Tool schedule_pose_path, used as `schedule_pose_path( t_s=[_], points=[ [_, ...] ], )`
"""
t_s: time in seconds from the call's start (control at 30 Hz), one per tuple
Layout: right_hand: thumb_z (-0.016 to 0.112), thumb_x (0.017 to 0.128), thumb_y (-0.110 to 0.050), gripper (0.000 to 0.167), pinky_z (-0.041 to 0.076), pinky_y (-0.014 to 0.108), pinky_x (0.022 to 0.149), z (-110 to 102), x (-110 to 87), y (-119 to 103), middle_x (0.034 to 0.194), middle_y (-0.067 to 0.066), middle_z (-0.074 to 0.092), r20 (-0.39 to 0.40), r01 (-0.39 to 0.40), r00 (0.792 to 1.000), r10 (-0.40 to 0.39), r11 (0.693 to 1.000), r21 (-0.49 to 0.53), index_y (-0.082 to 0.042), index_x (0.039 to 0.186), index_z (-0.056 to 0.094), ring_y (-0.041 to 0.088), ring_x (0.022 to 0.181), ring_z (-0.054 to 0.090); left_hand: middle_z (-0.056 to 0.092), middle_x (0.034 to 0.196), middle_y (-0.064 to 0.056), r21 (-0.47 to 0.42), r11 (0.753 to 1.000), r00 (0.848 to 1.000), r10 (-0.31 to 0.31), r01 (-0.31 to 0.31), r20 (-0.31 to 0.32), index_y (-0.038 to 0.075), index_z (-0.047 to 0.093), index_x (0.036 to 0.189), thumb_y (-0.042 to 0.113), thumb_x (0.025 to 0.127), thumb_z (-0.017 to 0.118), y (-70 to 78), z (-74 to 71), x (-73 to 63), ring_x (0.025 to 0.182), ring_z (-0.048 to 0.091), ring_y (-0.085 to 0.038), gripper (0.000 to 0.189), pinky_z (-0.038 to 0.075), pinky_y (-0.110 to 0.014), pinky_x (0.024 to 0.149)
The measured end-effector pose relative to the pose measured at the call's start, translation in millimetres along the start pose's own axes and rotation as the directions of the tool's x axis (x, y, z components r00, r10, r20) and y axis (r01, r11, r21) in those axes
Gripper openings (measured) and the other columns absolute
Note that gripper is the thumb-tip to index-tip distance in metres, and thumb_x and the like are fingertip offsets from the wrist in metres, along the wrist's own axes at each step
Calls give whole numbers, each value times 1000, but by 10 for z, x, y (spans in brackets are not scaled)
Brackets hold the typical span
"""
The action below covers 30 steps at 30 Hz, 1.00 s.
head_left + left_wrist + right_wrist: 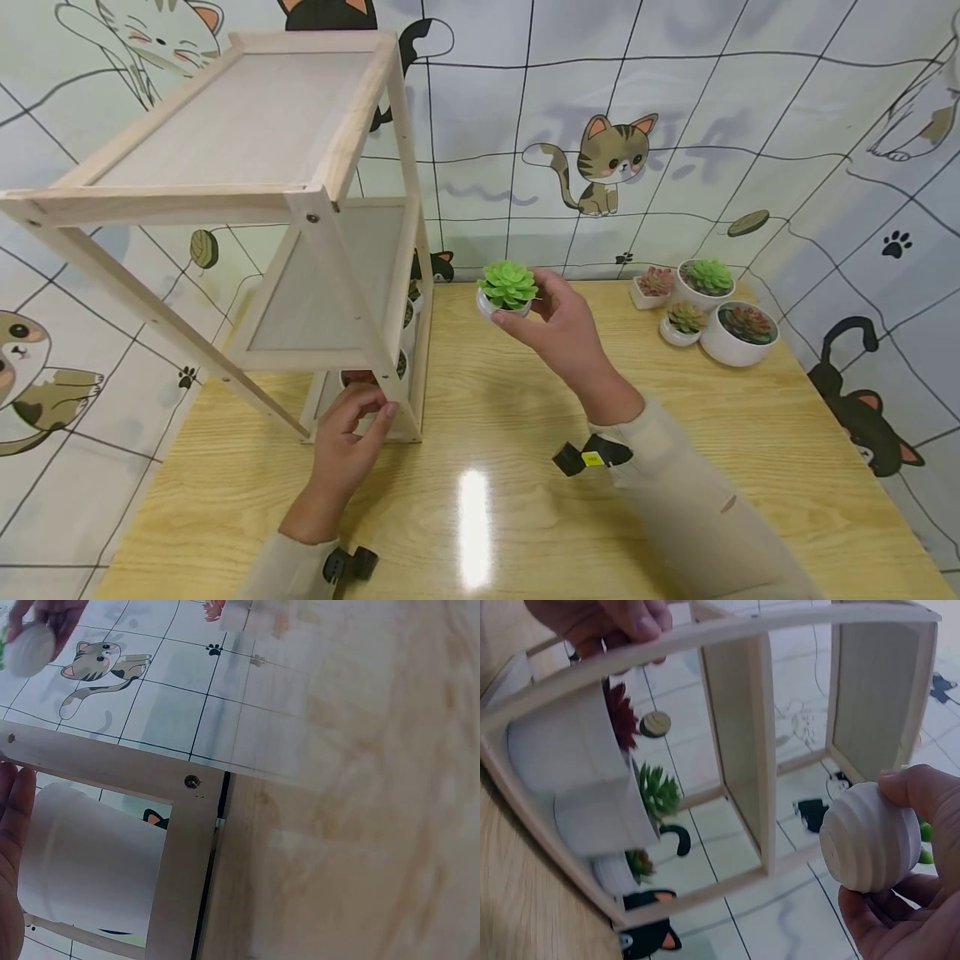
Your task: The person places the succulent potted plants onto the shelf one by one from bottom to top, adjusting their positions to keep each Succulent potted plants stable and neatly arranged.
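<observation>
Beside the shelf (pixel 240 117), right hand (pixel 562 329) pinches a potted succulent (pixel 507 287) between thumb and fingers; left hand (pixel 348 435), grip unclear.

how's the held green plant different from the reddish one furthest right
The held plant is bright green; the rightmost plant is mostly reddish. The held pot is small and ribbed; the rightmost pot larger and smoother. The right hand grips the held pot; the rightmost pot stands on the table. Both pots are white.

Ribbed pot (pixel 866 840) in right hand (pixel 934 900)
</observation>
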State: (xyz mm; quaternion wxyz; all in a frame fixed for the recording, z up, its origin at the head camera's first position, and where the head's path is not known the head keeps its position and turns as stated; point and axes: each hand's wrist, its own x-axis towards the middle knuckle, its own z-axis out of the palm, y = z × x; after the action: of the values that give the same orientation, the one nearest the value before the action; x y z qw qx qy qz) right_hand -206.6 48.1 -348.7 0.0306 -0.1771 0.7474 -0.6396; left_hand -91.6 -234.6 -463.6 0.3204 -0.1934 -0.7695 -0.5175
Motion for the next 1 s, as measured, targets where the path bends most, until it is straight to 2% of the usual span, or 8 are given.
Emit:
schedule_pose_path(
  t_s=[0.17, 0.3, 0.4, 0.5, 0.67, 1.0],
  points=[
    [83, 88, -12, 65, 59, 24, 92, 245, 30, -131, 135, 7, 63, 65, 1, 998, -3, 1000, 29, -11, 146, 54, 23, 124, 65, 67, 96, -14, -4, 999, 999, 34, -34, -6, -2, 69, 100, -1, 95, 72, -36, -2, 7, 99, 62, -4, 6, 54, -10, 88],
    [85, 87, -13, 64, 59, 33, 96, 426, 26, -227, 133, 7, 64, 115, 33, 993, -35, 999, 16, -11, 144, 56, 23, 120, 67, 67, 95, -14, -10, 1000, 1000, 21, -21, 5, 0, 70, 100, 5, 98, 71, -51, -7, -3, 97, 62, -4, 6, 55, -11, 86],
    [85, 87, -13, 62, 58, 37, 100, 542, 25, -274, 132, 5, 63, 141, 67, 988, -69, 998, 19, -11, 142, 57, 21, 118, 67, 67, 96, -13, -10, 1000, 1000, 5, -5, 12, 1, 71, 101, -1, 96, 71, -53, -10, -11, 98, 62, -3, 6, 55, -11, 86],
    [85, 86, -11, 61, 56, 35, 104, 637, 38, -289, 135, 6, 60, 154, 123, 980, -126, 992, 28, -8, 141, 58, 21, 120, 64, 67, 97, -13, -5, 1000, 1000, 2, -2, 14, 2, 71, 102, -12, 90, 71, -48, -13, -12, 98, 62, -3, 18, 55, -11, 87],
    [85, 86, -8, 60, 54, 31, 109, 726, 63, -273, 134, 8, 54, 169, 178, 969, -182, 983, 37, -5, 140, 58, 20, 121, 60, 67, 97, -14, 5, 1000, 1000, 5, -5, 16, 3, 71, 102, -18, 85, 71, -44, -8, -2, 99, 61, -3, 28, 55, -11, 87],
    [83, 88, -9, 60, 54, 29, 108, 778, 77, -294, 133, 7, 56, 190, 136, 971, -145, 989, 58, -6, 142, 57, 21, 123, 64, 67, 97, -13, 21, 1000, 1000, -4, 4, 14, 1, 71, 102, -15, 88, 71, -29, -16, 3, 99, 61, -2, 22, 55, -10, 89]
  ],
)
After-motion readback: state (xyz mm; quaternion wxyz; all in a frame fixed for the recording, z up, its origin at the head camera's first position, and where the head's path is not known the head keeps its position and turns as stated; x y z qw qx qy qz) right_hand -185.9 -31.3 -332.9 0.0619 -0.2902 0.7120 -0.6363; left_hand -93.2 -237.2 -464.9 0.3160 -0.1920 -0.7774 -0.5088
